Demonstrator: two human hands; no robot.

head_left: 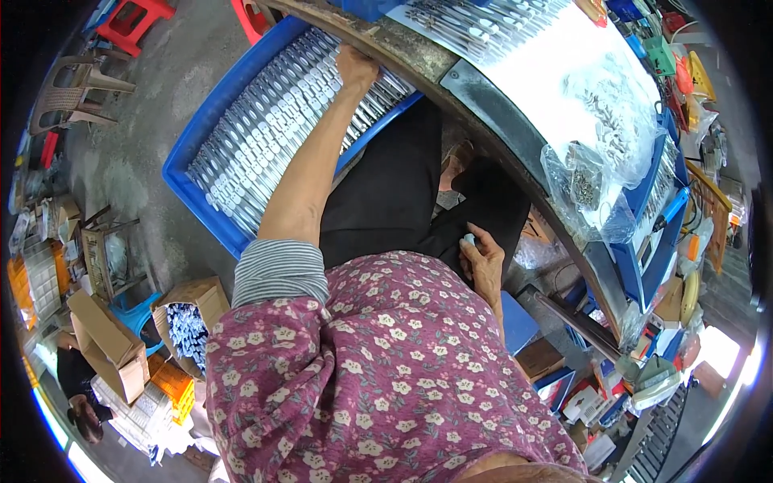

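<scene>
My left hand (356,68) reaches over the far end of a blue plastic tray (179,157), close under the bench edge. Its fingers curl down among the tray's contents, and what they grip is hidden. Slender silvery metal pieces with oval, pale-shining heads (270,121) lie packed in rows inside the tray. Over my dark trousers, my right hand (483,262) is closed, with a small pale bluish-white object (469,239) pinched between thumb and fingers. The kind of this small object cannot be made out.
The curved wooden bench edge (419,58) runs past both hands. On the white bench top lie more metal pieces (483,28) and a clear bag of small metal parts (584,185). Open cardboard boxes (109,346) stand at left; a brown chair (72,97) stands farther off.
</scene>
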